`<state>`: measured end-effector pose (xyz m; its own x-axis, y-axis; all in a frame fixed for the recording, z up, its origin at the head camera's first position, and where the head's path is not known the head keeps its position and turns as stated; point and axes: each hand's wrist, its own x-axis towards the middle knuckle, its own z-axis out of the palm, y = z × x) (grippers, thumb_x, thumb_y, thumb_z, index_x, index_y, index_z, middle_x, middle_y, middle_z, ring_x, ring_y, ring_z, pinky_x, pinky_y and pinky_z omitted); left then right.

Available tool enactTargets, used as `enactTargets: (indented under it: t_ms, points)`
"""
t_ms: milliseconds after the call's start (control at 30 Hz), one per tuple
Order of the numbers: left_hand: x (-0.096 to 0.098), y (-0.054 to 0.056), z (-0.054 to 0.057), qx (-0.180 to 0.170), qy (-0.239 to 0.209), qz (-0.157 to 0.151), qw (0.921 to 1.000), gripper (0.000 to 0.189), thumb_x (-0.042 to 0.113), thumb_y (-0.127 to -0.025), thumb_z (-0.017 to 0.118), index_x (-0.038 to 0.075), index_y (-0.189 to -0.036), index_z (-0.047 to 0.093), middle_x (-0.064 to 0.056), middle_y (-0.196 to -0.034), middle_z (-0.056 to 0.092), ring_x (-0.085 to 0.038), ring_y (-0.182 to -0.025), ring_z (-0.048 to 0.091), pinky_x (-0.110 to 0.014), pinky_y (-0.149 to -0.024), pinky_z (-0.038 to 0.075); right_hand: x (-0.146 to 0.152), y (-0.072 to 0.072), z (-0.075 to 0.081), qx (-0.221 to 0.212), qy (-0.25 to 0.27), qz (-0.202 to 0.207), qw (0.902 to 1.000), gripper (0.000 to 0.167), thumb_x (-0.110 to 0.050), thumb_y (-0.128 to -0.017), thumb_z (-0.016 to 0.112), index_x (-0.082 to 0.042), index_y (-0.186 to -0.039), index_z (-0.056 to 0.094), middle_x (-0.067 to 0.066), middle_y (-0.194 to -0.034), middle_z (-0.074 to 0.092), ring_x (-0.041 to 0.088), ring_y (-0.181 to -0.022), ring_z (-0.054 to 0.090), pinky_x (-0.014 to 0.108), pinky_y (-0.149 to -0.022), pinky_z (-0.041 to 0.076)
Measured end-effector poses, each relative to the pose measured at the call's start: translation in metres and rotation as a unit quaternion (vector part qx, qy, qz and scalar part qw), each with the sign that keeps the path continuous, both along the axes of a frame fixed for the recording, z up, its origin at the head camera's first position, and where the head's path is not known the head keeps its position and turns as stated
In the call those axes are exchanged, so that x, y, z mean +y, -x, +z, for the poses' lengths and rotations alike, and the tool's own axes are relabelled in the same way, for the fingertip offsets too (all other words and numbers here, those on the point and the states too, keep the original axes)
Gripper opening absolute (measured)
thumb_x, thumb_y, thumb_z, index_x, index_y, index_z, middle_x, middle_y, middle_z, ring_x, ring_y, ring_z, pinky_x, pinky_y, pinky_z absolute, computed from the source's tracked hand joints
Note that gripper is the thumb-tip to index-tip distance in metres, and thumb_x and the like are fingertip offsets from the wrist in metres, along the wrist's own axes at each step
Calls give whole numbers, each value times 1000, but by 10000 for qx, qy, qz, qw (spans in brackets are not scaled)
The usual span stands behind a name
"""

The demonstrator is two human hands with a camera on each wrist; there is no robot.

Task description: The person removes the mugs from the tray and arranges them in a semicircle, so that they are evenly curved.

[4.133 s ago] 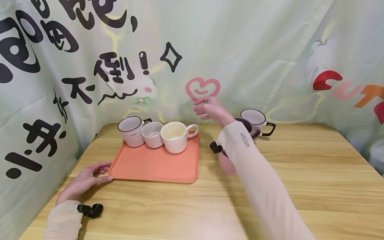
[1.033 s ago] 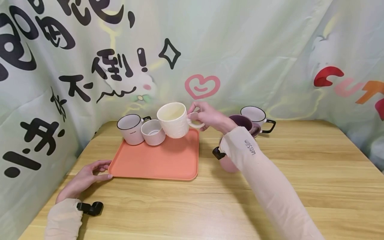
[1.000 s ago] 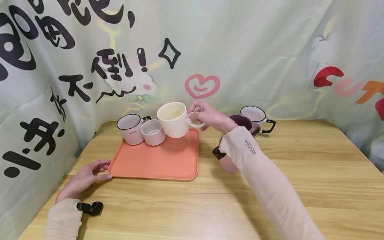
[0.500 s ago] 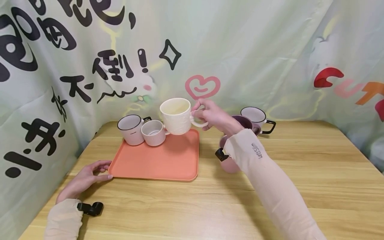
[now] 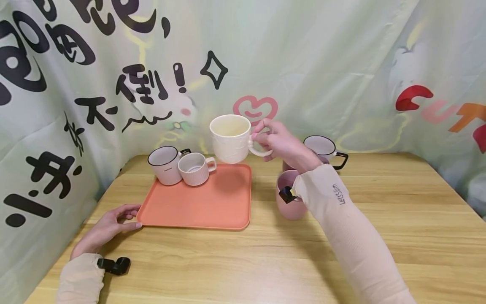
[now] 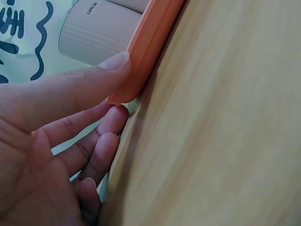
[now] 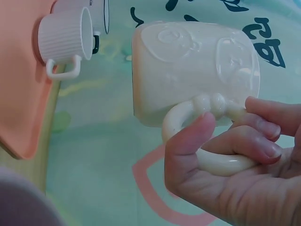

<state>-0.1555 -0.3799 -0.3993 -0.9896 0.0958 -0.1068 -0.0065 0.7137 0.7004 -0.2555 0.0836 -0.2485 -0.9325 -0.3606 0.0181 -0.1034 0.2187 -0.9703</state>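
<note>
My right hand (image 5: 281,141) grips a cream mug (image 5: 230,139) by its ring handle, holding it above the back right part of an orange tray (image 5: 197,207). In the right wrist view, raised figures show on the mug (image 7: 197,70), and the fingers pass through the handle (image 7: 225,162). At the tray's near left corner, my left hand (image 5: 110,226) holds the edge between thumb and fingers. On the tray's back left stand a white mug with a black rim (image 5: 167,166) and a small ribbed white cup (image 5: 194,169) beside it.
Right of the tray stands a pink mug (image 5: 288,207), partly behind the right wrist's camera. A purple mug behind it is mostly hidden by my hand. Another black-rimmed white mug (image 5: 320,145) stands at the back. A printed curtain (image 5: 322,63) hangs behind the wooden table (image 5: 228,261).
My right hand came down to the cream mug, took its handle and raised it off the tray, then higher and to the right. The ribbed cup's handle now shows. The left hand stays put.
</note>
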Motion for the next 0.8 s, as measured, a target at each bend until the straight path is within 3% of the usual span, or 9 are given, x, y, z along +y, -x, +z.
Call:
enactTargets:
  t_ms: [800]
  points:
    - [0, -1, -1, 31, -13, -7, 10000, 65, 25, -90, 79, -7, -140, 52, -15, -119, 62, -14, -102, 54, -22, -82, 43, 34, -7, -6, 156, 127, -356, 9992, 13, -8, -103, 54, 0, -112, 50, 4, -69, 33, 18, -64, 33, 36, -62, 49]
